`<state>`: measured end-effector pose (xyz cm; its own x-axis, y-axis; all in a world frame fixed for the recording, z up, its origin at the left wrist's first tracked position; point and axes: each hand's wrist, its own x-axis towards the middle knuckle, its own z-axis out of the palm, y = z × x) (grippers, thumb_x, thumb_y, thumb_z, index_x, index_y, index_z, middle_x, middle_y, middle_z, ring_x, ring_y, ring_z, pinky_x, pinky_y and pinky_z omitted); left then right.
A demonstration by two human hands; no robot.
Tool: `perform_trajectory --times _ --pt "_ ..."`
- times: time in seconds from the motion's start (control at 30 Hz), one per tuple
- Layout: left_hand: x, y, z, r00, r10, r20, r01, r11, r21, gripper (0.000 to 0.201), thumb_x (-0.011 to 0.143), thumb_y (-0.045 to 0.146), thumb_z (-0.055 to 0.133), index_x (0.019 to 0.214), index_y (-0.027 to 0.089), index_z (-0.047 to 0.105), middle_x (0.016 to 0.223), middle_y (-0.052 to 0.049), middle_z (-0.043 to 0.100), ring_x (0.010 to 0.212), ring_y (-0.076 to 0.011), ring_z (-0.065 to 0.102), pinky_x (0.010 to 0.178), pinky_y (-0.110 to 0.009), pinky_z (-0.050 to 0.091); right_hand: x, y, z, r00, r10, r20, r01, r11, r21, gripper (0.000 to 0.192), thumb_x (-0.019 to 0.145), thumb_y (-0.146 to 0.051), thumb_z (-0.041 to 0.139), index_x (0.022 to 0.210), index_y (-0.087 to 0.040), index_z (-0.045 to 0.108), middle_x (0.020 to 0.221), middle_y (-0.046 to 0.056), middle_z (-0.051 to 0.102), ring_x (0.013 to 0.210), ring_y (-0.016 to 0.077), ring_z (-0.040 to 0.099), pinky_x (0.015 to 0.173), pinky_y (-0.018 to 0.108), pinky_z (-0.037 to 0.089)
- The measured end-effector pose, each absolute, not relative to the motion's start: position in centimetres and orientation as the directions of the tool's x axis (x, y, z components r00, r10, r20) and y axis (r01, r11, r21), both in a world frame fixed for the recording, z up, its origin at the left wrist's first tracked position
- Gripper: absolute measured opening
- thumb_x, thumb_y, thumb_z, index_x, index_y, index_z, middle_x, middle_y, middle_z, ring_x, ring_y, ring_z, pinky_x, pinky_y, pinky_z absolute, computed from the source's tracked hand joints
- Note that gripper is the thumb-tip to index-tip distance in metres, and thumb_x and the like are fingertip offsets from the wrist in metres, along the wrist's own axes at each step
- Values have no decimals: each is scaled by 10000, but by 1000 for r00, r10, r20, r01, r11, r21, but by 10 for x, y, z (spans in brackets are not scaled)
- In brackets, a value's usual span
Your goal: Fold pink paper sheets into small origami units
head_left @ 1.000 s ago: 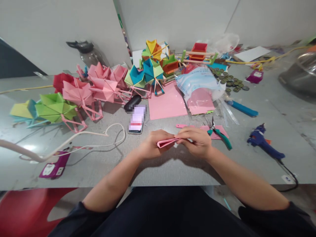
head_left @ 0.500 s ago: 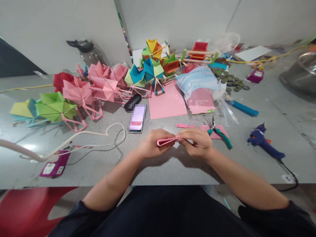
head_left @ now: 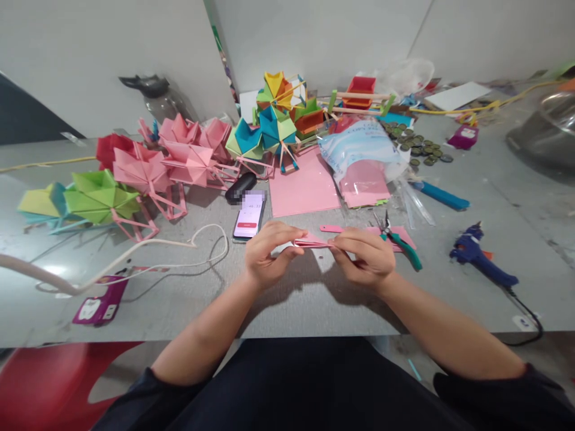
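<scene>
A folded piece of pink paper (head_left: pixel 313 242) is held edge-on above the table's near part. My left hand (head_left: pixel 272 254) pinches its left end between thumb and fingers. At its right end, my right hand (head_left: pixel 365 254) grips the paper the same way. Just beyond my right hand lie green-handled pliers (head_left: pixel 402 242) on a flat pink paper piece (head_left: pixel 409 234). A pink stick (head_left: pixel 331 228) shows behind the paper, partly covered by my right hand. Left of centre, a phone (head_left: pixel 249 218) rests beyond my left hand.
Folded pink paper pieces (head_left: pixel 144 170) with stick frames stand at the back left. Pink sheets (head_left: pixel 303 185) and a plastic bag (head_left: pixel 359 146) lie ahead. A blue glue gun (head_left: pixel 485 254) sits at right; a white cable (head_left: pixel 179 242) curls at left.
My left hand has shifted left and its grip has moved to the paper's left end. The paper has become more level, and my right hand has slid slightly right.
</scene>
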<state>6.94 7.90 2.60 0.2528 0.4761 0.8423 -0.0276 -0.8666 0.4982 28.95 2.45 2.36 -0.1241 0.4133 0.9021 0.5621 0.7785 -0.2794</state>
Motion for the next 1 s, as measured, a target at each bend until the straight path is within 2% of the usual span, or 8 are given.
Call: perform_trajectory --times 0.17,0.37,0.53,0.67,0.83,0.93,1.0 --pt "69 79 27 243 480 843 -2 -869 495 84 1069 290 738 1126 252 788 978 -31 871 863 -188 826 826 -381 638 290 25 22 -135 404 905 561 784 -266 331 909 -75 751 1162 -279 813 820 4 806 658 198 759 618 331 675" --pt "64 82 24 264 486 833 38 -869 494 207 1026 313 782 1213 236 737 1117 -76 846 991 -219 816 862 -397 660 292 27 21 -155 382 911 575 785 -231 336 913 -63 731 1178 -259 799 847 30 810 666 203 749 618 342 657" --pt "58 87 26 355 302 885 225 -946 233 92 1034 215 709 1107 265 731 1225 -79 788 1036 -222 765 860 -386 626 294 28 20 -235 361 903 586 794 -164 286 903 -24 726 1138 -185 754 838 77 789 692 217 731 618 347 626" --pt "54 93 29 443 282 851 325 -935 141 37 1028 262 724 1059 249 707 1250 -105 756 1084 -260 736 878 -410 588 295 30 16 -286 368 885 609 782 -128 264 909 -29 707 1129 -169 740 840 72 774 700 212 709 620 344 591" --pt "46 103 34 579 229 783 394 -919 -23 96 1033 324 724 999 239 696 1296 -117 755 1110 -283 715 898 -425 547 293 32 11 -301 389 871 635 763 -121 240 936 -51 688 1126 -189 738 839 42 748 731 202 683 659 336 574" --pt "42 107 38 643 231 730 373 -927 -35 96 1050 293 710 975 241 681 1187 -78 799 1050 -253 734 899 -405 533 292 32 10 -320 407 856 634 763 -126 237 935 -52 681 1117 -191 743 833 36 740 722 198 664 675 337 574" --pt "42 107 38 649 254 717 318 -947 48 81 1051 250 708 982 236 668 1086 -52 823 1005 -230 756 900 -388 537 291 32 11 -320 403 857 628 768 -126 235 924 -48 684 1104 -184 748 822 38 737 708 196 659 672 337 575"
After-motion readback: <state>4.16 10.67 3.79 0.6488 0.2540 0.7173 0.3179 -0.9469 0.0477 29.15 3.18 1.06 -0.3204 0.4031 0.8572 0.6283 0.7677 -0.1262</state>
